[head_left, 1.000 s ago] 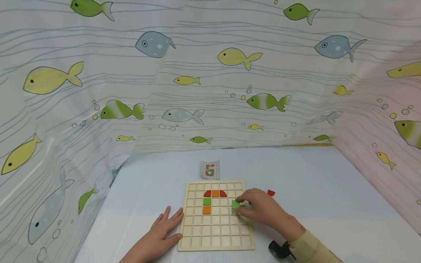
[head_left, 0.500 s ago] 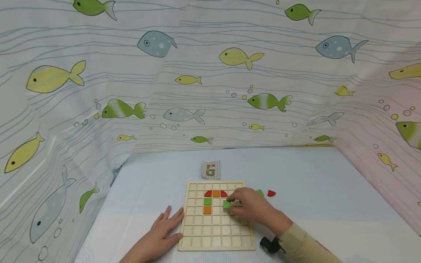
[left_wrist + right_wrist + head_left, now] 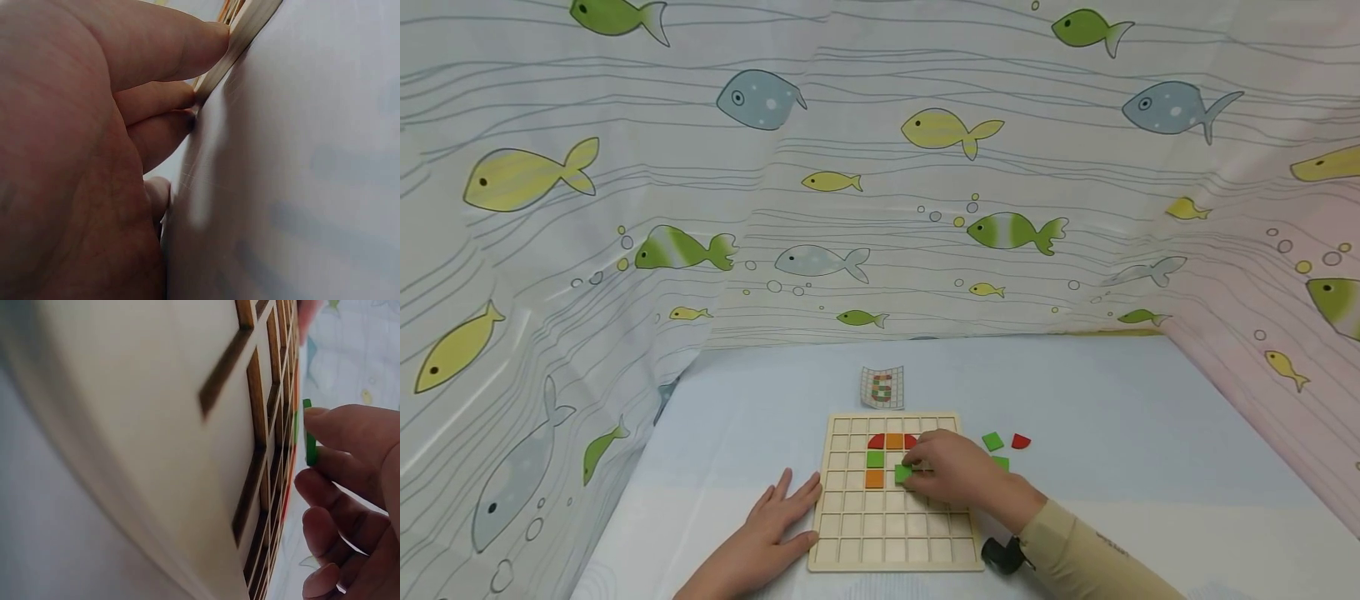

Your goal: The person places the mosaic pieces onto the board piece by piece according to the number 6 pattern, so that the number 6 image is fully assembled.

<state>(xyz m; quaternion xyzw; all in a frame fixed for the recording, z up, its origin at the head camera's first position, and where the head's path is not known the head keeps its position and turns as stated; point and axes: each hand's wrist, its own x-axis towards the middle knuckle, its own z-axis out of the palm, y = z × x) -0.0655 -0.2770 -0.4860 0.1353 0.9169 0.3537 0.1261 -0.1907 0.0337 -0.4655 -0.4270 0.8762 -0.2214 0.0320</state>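
Observation:
My right hand (image 3: 955, 473) pinches a green square tile (image 3: 902, 474) between thumb and fingers, over the wooden grid board (image 3: 861, 550). In the right wrist view the same tile (image 3: 310, 432) stands edge-on, a small gap from the board's face. Left of it on the board sit an orange tile (image 3: 874, 479) and, above that, a green tile (image 3: 876, 459). A row of a red rounded piece (image 3: 877, 442), an orange square (image 3: 895, 442) and another red piece (image 3: 911, 441) lies higher up. Fingertips of my left hand (image 3: 767, 529) touch the board's left edge, fingers extended.
Beyond the board lies a small card (image 3: 882, 388) printed with a coloured grid pattern. Right of the board are loose green tiles (image 3: 992, 442) and a red rounded piece (image 3: 1021, 442). A black device (image 3: 1002, 555) is at the right wrist. Fish-printed cloth (image 3: 880, 208) surrounds the table.
My right hand has carried the green tile leftward across the board, toward the orange tile. Loose green tiles at the right have come into sight. The left hand stays at the board's edge.

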